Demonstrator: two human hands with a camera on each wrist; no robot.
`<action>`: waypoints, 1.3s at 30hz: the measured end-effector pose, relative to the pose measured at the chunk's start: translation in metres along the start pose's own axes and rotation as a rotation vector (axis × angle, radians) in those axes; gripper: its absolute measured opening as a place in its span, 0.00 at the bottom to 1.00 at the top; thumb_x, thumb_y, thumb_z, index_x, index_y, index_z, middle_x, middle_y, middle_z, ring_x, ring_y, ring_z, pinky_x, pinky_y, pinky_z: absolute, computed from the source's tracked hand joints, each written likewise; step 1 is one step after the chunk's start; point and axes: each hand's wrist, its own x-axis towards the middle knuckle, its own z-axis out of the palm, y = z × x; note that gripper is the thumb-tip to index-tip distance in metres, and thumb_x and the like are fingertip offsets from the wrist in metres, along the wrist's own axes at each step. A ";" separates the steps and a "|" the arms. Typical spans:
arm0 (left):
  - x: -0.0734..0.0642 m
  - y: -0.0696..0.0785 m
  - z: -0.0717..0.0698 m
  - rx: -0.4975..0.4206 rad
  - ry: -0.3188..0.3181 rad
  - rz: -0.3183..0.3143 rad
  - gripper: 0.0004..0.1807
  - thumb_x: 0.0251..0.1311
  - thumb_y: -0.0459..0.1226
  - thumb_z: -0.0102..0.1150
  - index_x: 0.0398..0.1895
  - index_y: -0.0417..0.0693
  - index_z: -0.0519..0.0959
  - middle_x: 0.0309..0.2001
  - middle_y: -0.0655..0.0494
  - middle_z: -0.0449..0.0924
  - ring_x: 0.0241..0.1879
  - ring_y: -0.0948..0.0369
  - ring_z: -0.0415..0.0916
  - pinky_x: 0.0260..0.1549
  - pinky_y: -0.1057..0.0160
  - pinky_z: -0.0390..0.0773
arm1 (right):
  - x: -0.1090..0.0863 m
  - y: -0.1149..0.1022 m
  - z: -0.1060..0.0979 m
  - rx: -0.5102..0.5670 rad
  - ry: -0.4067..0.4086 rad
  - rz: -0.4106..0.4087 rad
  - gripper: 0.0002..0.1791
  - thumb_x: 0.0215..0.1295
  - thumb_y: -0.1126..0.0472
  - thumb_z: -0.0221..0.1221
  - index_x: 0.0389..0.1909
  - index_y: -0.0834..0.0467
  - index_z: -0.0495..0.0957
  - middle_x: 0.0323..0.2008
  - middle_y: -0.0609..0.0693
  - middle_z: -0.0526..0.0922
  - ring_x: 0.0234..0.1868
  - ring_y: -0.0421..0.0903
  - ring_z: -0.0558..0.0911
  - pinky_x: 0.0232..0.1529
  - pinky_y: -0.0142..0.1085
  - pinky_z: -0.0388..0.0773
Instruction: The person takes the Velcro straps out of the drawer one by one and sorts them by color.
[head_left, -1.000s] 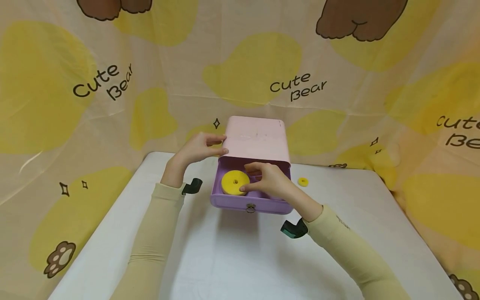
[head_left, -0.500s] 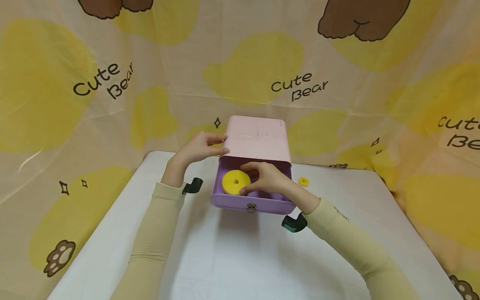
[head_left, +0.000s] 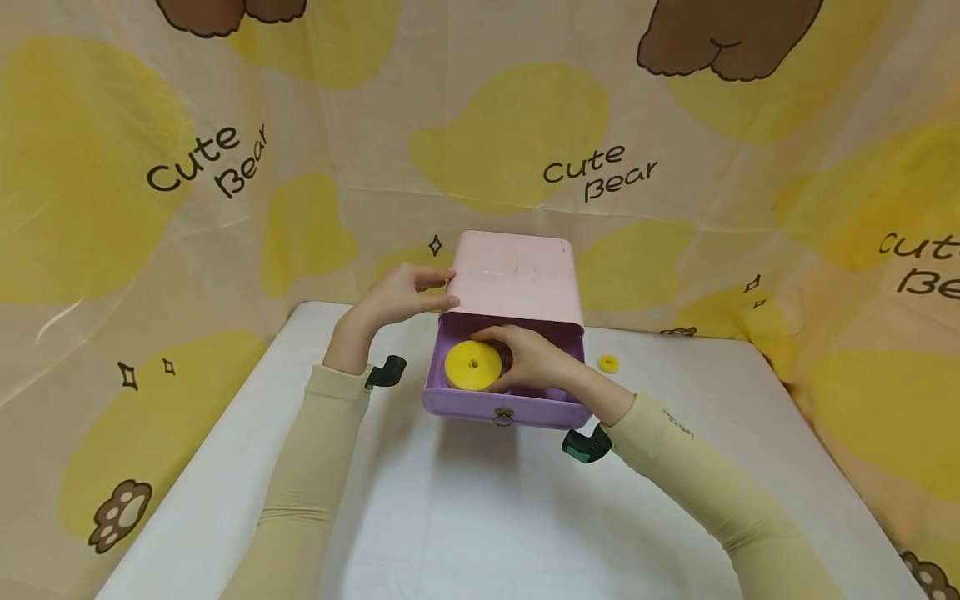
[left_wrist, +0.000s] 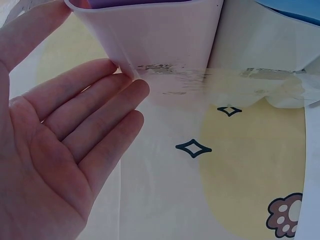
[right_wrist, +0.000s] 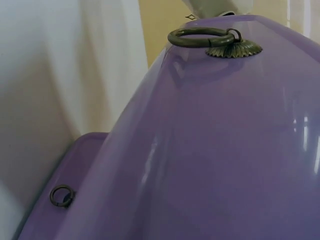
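A small pink chest [head_left: 517,275] has its purple drawer [head_left: 465,404] pulled out, with a metal ring pull [head_left: 503,416] on the front. In the drawer's left part lies a thick yellow disc [head_left: 463,367] with a small centre hole. My right hand [head_left: 528,358] reaches in and grips the disc's right side, fingertips at its far edge and thumb at its near edge. Beside the chest's left wall is my left hand [head_left: 393,296]. Its fingers [left_wrist: 107,115] are fairly straight against the pink side, the thumb at the front rim. The right wrist view shows only the drawer front, not the hand.
A small yellow ring [head_left: 608,364] lies on the white table [head_left: 465,517], right of the chest. Below the drawer front, the right wrist view shows a second purple drawer [right_wrist: 82,165] with its own ring [right_wrist: 62,195]. A patterned cloth [head_left: 517,125] hangs behind.
My right hand has shifted slightly left, its fingers moving round the yellow disc's edge. The disc and the drawer look unmoved, and my left hand stays at the chest's side.
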 end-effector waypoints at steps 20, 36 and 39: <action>0.000 0.002 0.001 0.005 0.004 0.001 0.37 0.51 0.55 0.67 0.63 0.49 0.73 0.60 0.53 0.76 0.61 0.56 0.72 0.59 0.54 0.72 | -0.008 0.000 -0.007 0.021 0.034 0.069 0.40 0.42 0.50 0.75 0.59 0.54 0.72 0.54 0.49 0.79 0.54 0.46 0.77 0.60 0.41 0.72; 0.003 -0.003 0.001 -0.020 -0.003 0.000 0.37 0.50 0.55 0.67 0.63 0.49 0.73 0.60 0.52 0.75 0.61 0.57 0.71 0.59 0.54 0.72 | -0.028 -0.004 -0.025 0.100 0.063 0.066 0.43 0.39 0.49 0.76 0.60 0.55 0.71 0.57 0.50 0.77 0.57 0.47 0.77 0.57 0.39 0.75; 0.003 -0.002 0.001 -0.022 -0.001 0.004 0.37 0.50 0.54 0.67 0.63 0.49 0.73 0.60 0.51 0.75 0.61 0.56 0.72 0.58 0.53 0.72 | -0.032 -0.004 -0.029 0.126 0.076 0.061 0.43 0.39 0.50 0.77 0.60 0.55 0.71 0.56 0.49 0.77 0.57 0.47 0.77 0.57 0.39 0.75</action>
